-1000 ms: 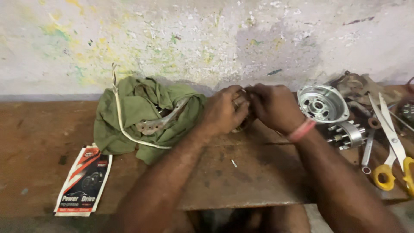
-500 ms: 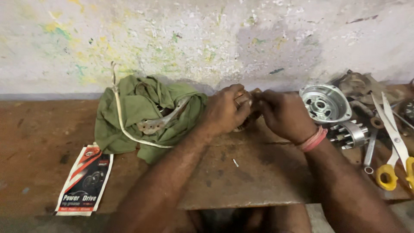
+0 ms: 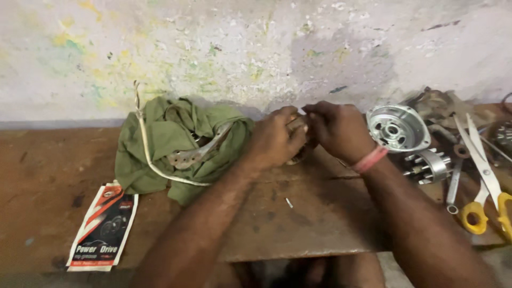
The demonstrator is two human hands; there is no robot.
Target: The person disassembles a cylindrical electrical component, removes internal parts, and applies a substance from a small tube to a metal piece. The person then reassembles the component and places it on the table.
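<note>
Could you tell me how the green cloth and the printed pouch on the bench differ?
The green cloth is crumpled in a heap with a white cord across it; the printed pouch lies flat. The cloth sits by the left hand; the pouch lies near the bench's front edge. Both rest on the bench.

A small brownish part point(image 3: 298, 125), mostly hidden, sits clasped at the bench's back edge.
</note>
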